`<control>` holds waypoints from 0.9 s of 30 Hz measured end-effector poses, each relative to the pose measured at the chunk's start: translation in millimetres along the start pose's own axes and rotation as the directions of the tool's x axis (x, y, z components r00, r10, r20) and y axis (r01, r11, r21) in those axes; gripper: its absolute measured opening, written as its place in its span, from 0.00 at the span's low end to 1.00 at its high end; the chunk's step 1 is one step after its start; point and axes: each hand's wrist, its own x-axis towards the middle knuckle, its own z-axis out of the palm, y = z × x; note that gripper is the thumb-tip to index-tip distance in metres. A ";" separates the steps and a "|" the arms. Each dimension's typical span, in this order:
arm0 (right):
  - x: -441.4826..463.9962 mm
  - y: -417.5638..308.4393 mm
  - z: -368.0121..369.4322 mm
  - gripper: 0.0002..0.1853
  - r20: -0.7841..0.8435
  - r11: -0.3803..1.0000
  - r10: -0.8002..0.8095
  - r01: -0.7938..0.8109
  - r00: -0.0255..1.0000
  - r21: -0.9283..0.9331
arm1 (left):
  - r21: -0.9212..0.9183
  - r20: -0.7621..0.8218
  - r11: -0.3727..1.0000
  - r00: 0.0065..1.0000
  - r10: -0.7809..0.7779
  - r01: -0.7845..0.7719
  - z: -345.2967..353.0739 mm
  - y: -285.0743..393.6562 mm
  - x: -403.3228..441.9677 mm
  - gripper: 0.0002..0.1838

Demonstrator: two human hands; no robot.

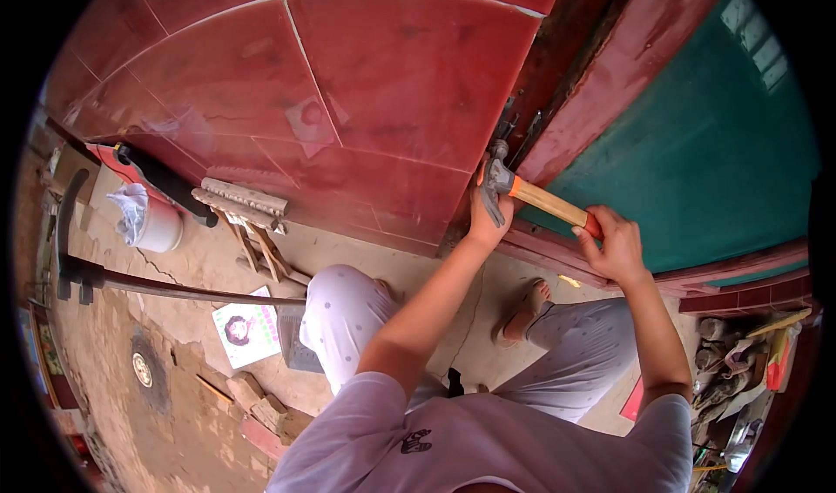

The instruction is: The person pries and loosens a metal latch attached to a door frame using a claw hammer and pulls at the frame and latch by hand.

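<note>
My right hand [616,245] is closed around the end of the wooden handle of a claw hammer [544,201]. The hammer's grey head points at the dark door frame [529,92], its claw hanging downward and an orange band below the head. Just behind the head, my left hand [489,217] is raised against the frame with its fingers curled. The hammer head covers much of those fingers, and what they hold is hidden. A metal latch [525,136] sits on the frame right above the hammer head.
Red tiles [392,75] cover the wall at left; a green door panel [688,145] is at right. On the floor stand a white bucket [161,227] and a small wooden stool [248,223]. A long dark-handled tool [200,293] reaches my knee. Clutter [736,362] lies at right.
</note>
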 end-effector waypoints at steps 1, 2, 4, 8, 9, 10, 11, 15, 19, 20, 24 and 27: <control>1.1 0.5 -0.5 0.15 0.009 1.000 0.005 -0.005 1.000 -0.003 | 0.005 -0.013 1.000 1.000 0.008 -0.008 0.4 0.4 -0.1 0.23; 1.7 1.2 -0.6 0.15 0.006 1.000 -0.002 0.002 1.000 0.000 | 0.009 -0.027 1.000 1.000 0.015 -0.015 0.7 0.7 -0.1 0.22; 2.4 2.1 0.4 0.15 -0.002 1.000 -0.018 0.018 1.000 0.007 | 0.088 -0.019 0.994 0.998 0.060 -0.058 -6.8 17.3 3.0 0.20; 2.7 5.8 3.5 0.15 -0.019 0.999 -0.044 0.044 0.999 0.010 | 0.096 -0.049 0.992 0.995 0.084 -0.079 -8.3 27.9 4.5 0.18; 2.8 6.2 3.9 0.15 -0.016 0.999 -0.041 0.041 0.999 0.011 | 0.147 -0.032 0.983 0.993 0.118 -0.112 -8.1 24.2 4.3 0.18; 2.7 6.6 4.4 0.15 -0.013 0.999 -0.038 0.039 0.999 0.011 | 0.173 -0.020 0.977 0.992 0.127 -0.122 -7.3 21.3 3.4 0.18; 2.7 7.1 5.1 0.15 -0.017 0.999 -0.038 0.038 0.999 0.015 | 0.199 -0.008 0.971 0.991 0.136 -0.132 -6.5 18.6 2.5 0.18; 4.8 7.9 6.6 0.15 -0.039 0.997 -0.069 0.070 0.997 0.021 | 0.075 -0.053 0.994 0.995 0.082 -0.078 -3.3 20.8 2.3 0.17; 7.8 9.0 3.0 0.16 -0.020 0.993 -0.111 0.111 0.994 0.046 | 0.073 -0.161 0.997 0.987 0.023 -0.011 -5.1 40.2 1.4 0.15; 11.6 12.7 5.1 0.16 -0.015 0.995 -0.086 0.086 0.996 0.053 | 0.159 -0.155 0.984 0.983 0.099 -0.074 -3.1 30.6 3.3 0.15; 21.2 16.7 5.0 0.17 -0.020 0.994 -0.102 0.102 0.995 0.025 | -0.027 -0.139 0.999 0.990 0.023 -0.027 5.0 7.8 2.5 0.12; 13.2 9.8 -3.2 0.17 0.002 0.984 -0.176 0.176 0.984 0.019 | 0.101 -0.136 0.994 0.990 0.044 -0.030 -12.1 45.7 4.3 0.10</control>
